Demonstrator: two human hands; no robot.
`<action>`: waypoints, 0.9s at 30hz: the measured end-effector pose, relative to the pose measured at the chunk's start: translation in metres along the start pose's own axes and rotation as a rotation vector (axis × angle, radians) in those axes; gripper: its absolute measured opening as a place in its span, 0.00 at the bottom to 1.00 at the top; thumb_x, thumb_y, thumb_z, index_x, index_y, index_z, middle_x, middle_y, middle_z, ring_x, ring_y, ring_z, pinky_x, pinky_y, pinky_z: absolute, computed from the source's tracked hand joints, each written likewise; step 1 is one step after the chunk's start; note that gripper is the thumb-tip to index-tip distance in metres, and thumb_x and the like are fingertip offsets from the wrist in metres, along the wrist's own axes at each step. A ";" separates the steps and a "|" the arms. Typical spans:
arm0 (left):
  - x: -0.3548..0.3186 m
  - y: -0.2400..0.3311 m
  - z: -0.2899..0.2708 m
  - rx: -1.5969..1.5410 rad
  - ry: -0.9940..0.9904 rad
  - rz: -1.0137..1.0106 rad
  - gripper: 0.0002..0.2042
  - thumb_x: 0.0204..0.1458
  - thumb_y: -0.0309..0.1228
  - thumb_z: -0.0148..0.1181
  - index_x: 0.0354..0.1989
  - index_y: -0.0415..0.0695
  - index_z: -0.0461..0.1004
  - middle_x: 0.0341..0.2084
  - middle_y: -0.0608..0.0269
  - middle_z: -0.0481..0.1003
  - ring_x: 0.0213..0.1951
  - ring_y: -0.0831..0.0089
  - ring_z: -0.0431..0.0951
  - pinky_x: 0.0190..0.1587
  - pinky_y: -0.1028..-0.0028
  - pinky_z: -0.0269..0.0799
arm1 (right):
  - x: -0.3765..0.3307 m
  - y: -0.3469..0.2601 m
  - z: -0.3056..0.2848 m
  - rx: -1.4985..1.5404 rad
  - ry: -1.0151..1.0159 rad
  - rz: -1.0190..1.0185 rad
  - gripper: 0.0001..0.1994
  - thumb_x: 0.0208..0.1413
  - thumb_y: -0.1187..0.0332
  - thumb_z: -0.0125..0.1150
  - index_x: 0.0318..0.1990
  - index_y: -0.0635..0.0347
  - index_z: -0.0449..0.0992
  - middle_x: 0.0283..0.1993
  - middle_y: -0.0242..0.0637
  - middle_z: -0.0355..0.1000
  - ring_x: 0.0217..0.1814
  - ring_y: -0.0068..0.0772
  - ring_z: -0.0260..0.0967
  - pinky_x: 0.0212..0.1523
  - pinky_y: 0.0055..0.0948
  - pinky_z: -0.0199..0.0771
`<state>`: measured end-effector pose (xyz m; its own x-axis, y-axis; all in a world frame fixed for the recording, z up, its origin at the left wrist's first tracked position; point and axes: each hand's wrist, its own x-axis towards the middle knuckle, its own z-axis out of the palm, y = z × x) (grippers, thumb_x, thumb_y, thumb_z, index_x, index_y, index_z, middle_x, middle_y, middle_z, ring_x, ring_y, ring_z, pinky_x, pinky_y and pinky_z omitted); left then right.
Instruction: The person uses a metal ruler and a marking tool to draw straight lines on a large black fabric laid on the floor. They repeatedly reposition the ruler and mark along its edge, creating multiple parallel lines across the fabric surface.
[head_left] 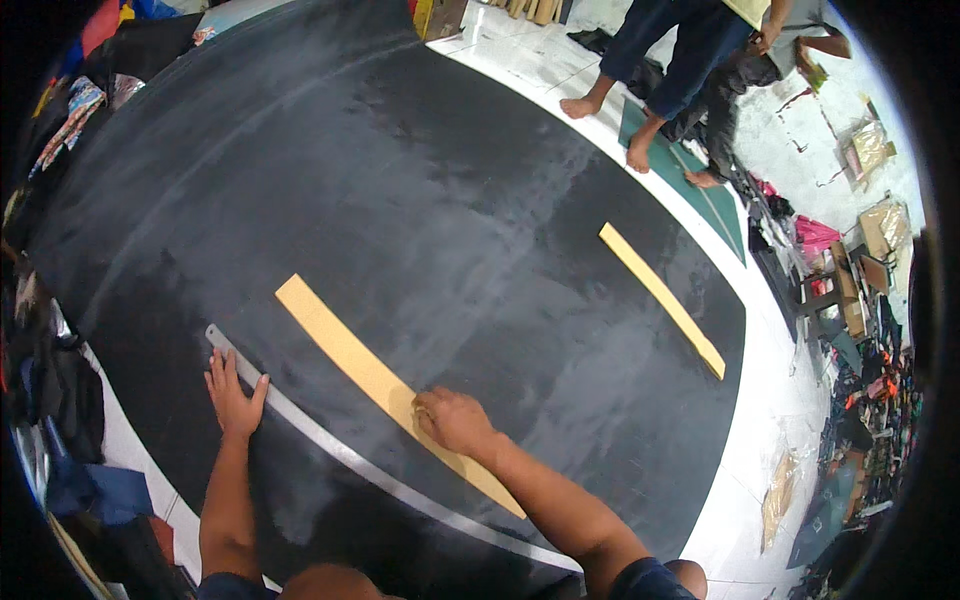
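Observation:
A large black sheet (470, 230) with greyish smears lies spread out below me. My left hand (236, 398) presses on the far-left end of a long metal ruler (345, 455), fingers spread. Beyond the ruler and roughly alongside it lies a long pale-yellow strip (340, 345). My right hand (455, 420) is closed over the middle of this strip, fingertips pinched together; what they hold, if anything, is hidden. A shorter yellow strip (662, 298) rests apart on the right side of the sheet.
Another person (690, 60) stands barefoot past the sheet's far right edge, near a dark-green board (700, 190) on white floor tiles (765, 420). Cluttered scraps and bags (870, 400) line the right side. Dark fabrics (60, 390) and other items crowd the left.

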<state>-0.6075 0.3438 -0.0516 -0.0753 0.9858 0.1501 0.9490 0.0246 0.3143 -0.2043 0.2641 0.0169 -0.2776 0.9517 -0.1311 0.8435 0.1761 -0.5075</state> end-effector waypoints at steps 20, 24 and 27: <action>-0.002 0.007 -0.013 -0.053 -0.099 -0.147 0.39 0.53 0.42 0.65 0.71 0.38 0.54 0.73 0.45 0.49 0.76 0.50 0.43 0.77 0.53 0.33 | -0.055 0.028 -0.018 -0.025 -0.074 0.246 0.17 0.65 0.56 0.51 0.54 0.54 0.75 0.50 0.48 0.76 0.53 0.53 0.75 0.53 0.48 0.76; 0.000 0.004 -0.008 -0.073 -0.074 -0.124 0.39 0.54 0.42 0.64 0.70 0.38 0.55 0.73 0.45 0.49 0.76 0.49 0.42 0.77 0.52 0.31 | -0.064 0.024 -0.022 -0.004 -0.052 0.265 0.16 0.66 0.56 0.52 0.52 0.55 0.76 0.49 0.48 0.76 0.53 0.52 0.74 0.53 0.47 0.76; 0.000 -0.004 0.001 -0.060 -0.014 -0.077 0.35 0.55 0.41 0.63 0.68 0.39 0.59 0.72 0.44 0.51 0.74 0.48 0.48 0.75 0.52 0.40 | -0.068 0.016 -0.029 0.053 0.062 0.259 0.15 0.65 0.58 0.54 0.49 0.58 0.78 0.49 0.48 0.76 0.53 0.51 0.75 0.52 0.45 0.76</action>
<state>-0.6110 0.3442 -0.0542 -0.1425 0.9836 0.1109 0.9207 0.0907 0.3796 -0.1587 0.2097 0.0427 -0.0256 0.9773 -0.2102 0.8570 -0.0868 -0.5080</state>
